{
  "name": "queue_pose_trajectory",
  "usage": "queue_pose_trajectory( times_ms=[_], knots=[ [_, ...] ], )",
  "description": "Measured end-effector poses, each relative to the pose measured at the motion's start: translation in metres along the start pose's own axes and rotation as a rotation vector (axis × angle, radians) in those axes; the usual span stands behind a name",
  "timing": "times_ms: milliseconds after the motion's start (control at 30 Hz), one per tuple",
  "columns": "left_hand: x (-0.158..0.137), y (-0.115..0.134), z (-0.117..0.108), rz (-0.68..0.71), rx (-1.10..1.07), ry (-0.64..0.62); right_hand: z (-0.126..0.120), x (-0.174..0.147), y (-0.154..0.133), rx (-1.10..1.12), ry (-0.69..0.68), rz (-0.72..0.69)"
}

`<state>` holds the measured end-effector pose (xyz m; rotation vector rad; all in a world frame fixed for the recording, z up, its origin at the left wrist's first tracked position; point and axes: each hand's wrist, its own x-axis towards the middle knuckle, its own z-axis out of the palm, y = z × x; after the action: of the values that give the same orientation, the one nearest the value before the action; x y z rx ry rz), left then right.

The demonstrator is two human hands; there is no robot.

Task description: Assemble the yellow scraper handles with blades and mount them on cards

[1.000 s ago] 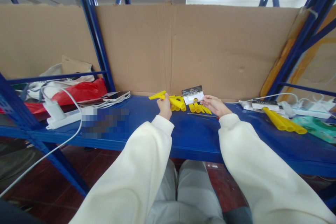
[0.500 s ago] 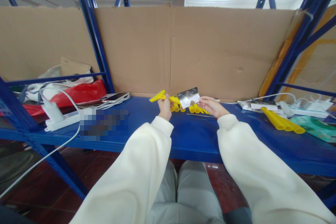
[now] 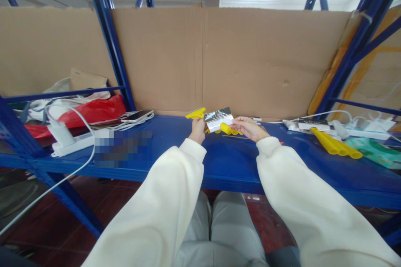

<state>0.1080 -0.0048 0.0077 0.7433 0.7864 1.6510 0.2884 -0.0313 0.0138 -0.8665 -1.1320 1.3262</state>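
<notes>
My left hand (image 3: 197,130) is closed round a yellow scraper-like tool (image 3: 195,113) with a wide flat head, which sticks out above the fingers. A black and white printed card (image 3: 219,119) spans the gap between my hands, its left end close to the left fingers. Its right edge is pinched by my right hand (image 3: 249,128). Just below the card shows the round end of a yellow tube (image 3: 225,128); whether it belongs to the held tool I cannot tell. Several yellow tubular pieces (image 3: 234,132) lie behind on the blue shelf (image 3: 232,162), partly covered by the card and hands.
More yellow tubes (image 3: 336,146) lie at the right, beside a green packet (image 3: 376,152) and a white power strip (image 3: 369,133). At the left are a phone (image 3: 138,116), a charger (image 3: 61,137) with cables and a red bag (image 3: 94,112). Cardboard (image 3: 244,62) backs the shelf.
The card has shifted slightly left and down, nearer my left hand. The yellow tool's head has turned and moved a little right. My right hand has followed the card leftward.
</notes>
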Motion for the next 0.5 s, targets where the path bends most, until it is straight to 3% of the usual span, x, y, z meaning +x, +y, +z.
queue_pose_trajectory(
  times_ms=[133,333,500],
  knots=[
    [-0.0033,-0.0040,0.0003,-0.007,0.039,-0.091,0.0037,-0.0018,0.0005,-0.015,0.023,-0.009],
    [-0.0006,-0.0056,-0.0013,-0.053,0.161,-0.108,0.0060,-0.0042,0.0005,-0.024,0.062,-0.040],
    [0.0055,-0.0087,-0.0039,-0.055,0.251,-0.194,0.0055,-0.0029,0.0018,-0.004,0.071,-0.066]
  ],
)
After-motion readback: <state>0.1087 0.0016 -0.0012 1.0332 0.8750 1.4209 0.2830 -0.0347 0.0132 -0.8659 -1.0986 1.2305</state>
